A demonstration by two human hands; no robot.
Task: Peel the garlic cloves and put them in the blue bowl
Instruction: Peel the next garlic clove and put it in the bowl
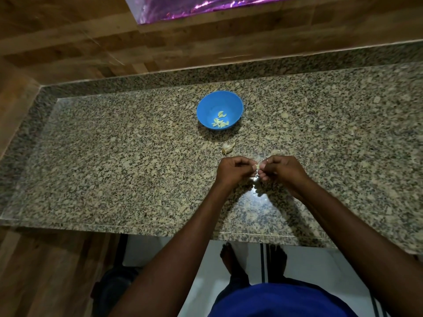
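Blue shirt (283, 300) at bottom edge. Frame centre: left hand (233, 171) and right hand (281, 170) both pinch one garlic clove (258, 167), fingertips working skin (probably mid-peel). Unpeeled cloves (227, 148) just above; blue bowl (207, 106) above, holding peeled cloves (220, 121).

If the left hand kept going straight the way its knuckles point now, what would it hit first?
Probably the garlic piece lying just beyond the left hand on the counter; the blue bowl sits farther along. Height above the counter is unclear.
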